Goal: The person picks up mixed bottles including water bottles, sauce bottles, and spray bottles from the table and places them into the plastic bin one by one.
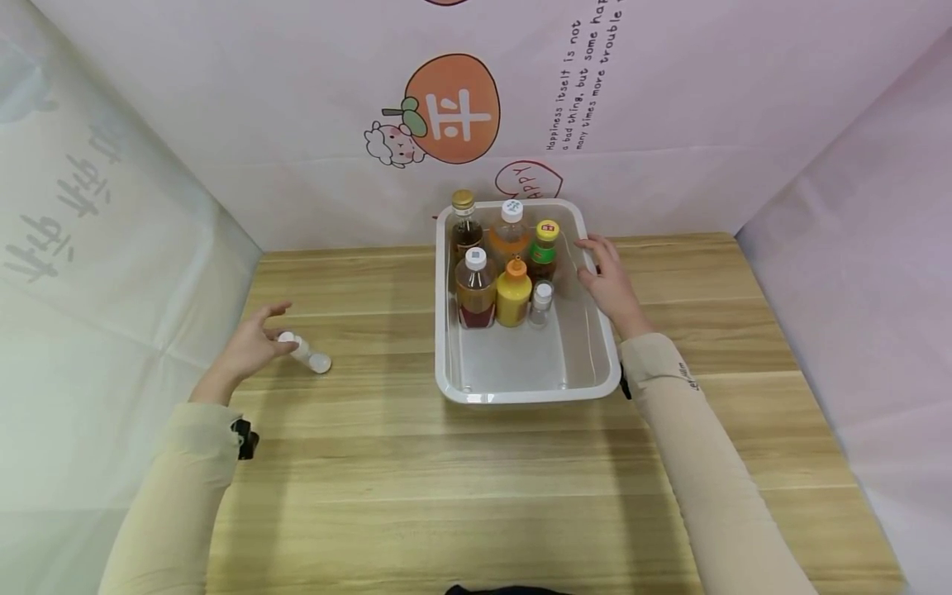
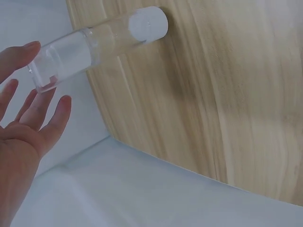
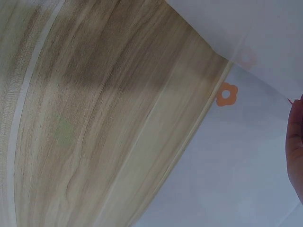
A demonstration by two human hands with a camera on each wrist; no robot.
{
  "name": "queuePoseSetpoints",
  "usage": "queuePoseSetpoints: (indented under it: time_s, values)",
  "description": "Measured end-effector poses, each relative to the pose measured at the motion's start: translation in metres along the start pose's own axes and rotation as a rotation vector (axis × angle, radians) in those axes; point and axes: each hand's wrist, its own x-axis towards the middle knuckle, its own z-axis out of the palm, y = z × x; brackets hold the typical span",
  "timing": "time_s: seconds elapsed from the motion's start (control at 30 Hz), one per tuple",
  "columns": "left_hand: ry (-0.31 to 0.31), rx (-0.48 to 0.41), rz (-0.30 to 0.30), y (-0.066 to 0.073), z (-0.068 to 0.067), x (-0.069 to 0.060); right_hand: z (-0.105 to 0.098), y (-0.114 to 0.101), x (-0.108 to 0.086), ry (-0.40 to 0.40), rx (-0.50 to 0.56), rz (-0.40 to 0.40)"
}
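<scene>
My left hand [image 1: 249,343], at the table's left side, pinches one end of a small clear bottle with a white cap [image 1: 320,364]. The left wrist view has the thumb and fingertips at the bottle's clear end, with the white cap [image 2: 149,23] at the far end, over the wood. Whether the cap touches the table I cannot tell. On the right rim of a white plastic tub [image 1: 521,397] my right hand [image 1: 611,285] rests, its fingers apart and relaxed. Only a sliver of that hand [image 3: 296,146] shows in the right wrist view.
Inside the tub stand a gold-capped dark bottle [image 1: 467,233], two white-capped bottles [image 1: 476,289], a yellow squeeze bottle [image 1: 513,299], a yellow-lidded jar [image 1: 545,252] and a small clear bottle [image 1: 541,304]. Printed cloth [image 1: 335,198] hangs behind and beside the wooden table [image 1: 387,496].
</scene>
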Motion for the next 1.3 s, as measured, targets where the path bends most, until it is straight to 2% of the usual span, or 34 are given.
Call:
queuePoseSetpoints:
  time_s: [0.3, 0.6, 0.8, 0.9, 1.03, 1.17, 1.3]
  values:
    - [0.172, -0.039, 0.054, 0.022, -0.003, 0.006, 0.0, 0.001, 0.001, -0.003, -0.002, 0.006]
    - [0.337, -0.214, 0.143, 0.061, 0.0, 0.014, 0.001, 0.003, 0.0, 0.002, 0.016, 0.0]
    - [0.431, -0.22, 0.212, 0.09, 0.009, 0.012, 0.001, 0.002, 0.0, 0.009, 0.004, -0.007]
    - [0.461, -0.232, 0.257, 0.105, 0.013, 0.012, 0.001, 0.002, 0.0, 0.011, 0.011, -0.006]
    - [0.49, -0.268, 0.361, 0.124, 0.019, 0.013, 0.001, 0.001, 0.0, 0.007, 0.019, 0.002]
    - [0.478, -0.33, 0.463, 0.143, 0.027, 0.017, 0.001, 0.001, -0.001, 0.003, 0.021, 0.008]
    - [0.441, -0.361, 0.529, 0.162, 0.035, 0.02, 0.001, 0.001, -0.001, 0.003, 0.024, 0.009]
